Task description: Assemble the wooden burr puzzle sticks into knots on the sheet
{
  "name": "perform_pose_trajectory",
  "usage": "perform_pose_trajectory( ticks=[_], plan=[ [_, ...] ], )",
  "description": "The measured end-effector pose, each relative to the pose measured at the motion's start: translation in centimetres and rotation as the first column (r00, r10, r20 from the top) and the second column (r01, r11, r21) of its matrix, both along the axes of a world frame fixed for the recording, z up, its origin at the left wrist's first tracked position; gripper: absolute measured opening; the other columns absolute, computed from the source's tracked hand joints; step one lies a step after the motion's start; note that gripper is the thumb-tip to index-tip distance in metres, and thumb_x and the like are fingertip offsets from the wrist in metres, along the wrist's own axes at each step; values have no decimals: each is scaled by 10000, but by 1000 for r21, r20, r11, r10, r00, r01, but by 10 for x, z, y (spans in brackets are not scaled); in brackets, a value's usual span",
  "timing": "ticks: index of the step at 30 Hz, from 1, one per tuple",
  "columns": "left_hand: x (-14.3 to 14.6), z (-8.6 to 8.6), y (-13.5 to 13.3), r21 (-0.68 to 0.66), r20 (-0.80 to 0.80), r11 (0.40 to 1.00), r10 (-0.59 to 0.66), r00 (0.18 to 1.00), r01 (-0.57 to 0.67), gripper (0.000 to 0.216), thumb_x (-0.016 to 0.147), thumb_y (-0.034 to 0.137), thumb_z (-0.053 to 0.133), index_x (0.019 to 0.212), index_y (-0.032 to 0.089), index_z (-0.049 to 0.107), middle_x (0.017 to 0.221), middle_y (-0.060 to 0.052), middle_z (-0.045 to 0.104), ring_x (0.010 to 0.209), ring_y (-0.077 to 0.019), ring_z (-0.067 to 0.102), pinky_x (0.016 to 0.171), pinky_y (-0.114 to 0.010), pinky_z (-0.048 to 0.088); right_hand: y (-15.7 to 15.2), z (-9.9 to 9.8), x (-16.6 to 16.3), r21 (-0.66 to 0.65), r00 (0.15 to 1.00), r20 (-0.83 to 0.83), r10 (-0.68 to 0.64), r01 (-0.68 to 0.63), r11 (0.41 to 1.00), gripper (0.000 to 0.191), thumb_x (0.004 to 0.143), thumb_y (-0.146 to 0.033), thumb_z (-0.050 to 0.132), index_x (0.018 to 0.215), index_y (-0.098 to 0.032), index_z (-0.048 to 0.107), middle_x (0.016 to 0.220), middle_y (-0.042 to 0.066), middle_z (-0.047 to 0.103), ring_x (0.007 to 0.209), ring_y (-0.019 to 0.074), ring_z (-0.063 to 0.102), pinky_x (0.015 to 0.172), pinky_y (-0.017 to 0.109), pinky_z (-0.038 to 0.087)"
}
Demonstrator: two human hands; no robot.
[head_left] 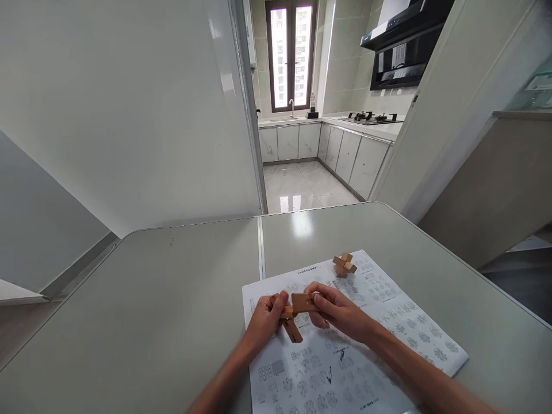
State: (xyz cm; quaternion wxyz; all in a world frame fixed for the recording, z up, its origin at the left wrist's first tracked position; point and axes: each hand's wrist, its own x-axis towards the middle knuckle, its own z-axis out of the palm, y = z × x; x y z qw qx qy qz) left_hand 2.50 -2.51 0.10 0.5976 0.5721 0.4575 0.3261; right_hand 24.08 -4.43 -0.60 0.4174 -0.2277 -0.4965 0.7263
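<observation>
My left hand (268,316) is closed around a few crossed wooden puzzle pieces (292,330), one of which sticks out toward me below the thumb. Between the thumb and fingers of my right hand (338,309) is a flat wooden puzzle piece (302,302), its left end close to the pieces in my left hand; I cannot tell whether they touch. Both hands are above a printed instruction sheet (317,376) with rows of small diagrams. An interlocked wooden puzzle (344,264) rests on the sheet's far part, beyond my right hand.
The sheet lies on a glossy grey-green table (181,310) with a pale seam (261,247) across it. Past the table's far edge are a doorway and a kitchen with white cabinets (287,142). A wall panel (181,126) rises at the left.
</observation>
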Motion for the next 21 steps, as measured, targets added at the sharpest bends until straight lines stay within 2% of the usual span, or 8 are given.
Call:
perform_pose_trajectory(
  ticks=[4,9,18,21],
  plan=[
    [1,-1,-2,46,-95,995,-81,992,86,755,832,901,400,561,197,445,519,50,345,503,-99,257,490,-253,200,-1,1,-2,55,998,50,31,-34,998,293,1042,-490,588,1072,-201,550,623,-78,483,555,99,378,575,259,283],
    [2,1,-2,31,-73,995,-94,993,96,761,867,884,342,552,199,450,541,45,336,527,-112,263,508,-258,218,-2,9,-4,103,992,105,73,-84,991,338,1015,-522,616,1081,-198,545,623,-84,486,538,92,397,565,250,305],
    [4,7,-3,56,-108,984,-163,981,170,769,859,897,333,536,204,420,528,47,333,526,-114,256,532,-280,215,-2,9,-3,140,982,188,7,-34,990,318,1015,-501,619,1094,-197,568,619,-74,534,552,101,429,562,245,328],
    [4,7,-3,26,-88,988,-151,985,154,758,848,902,351,539,212,399,528,52,317,523,-114,246,534,-285,210,-2,10,-4,118,984,176,18,-39,992,334,1029,-525,582,1092,-198,568,642,-66,540,564,104,444,578,250,353]
  ],
)
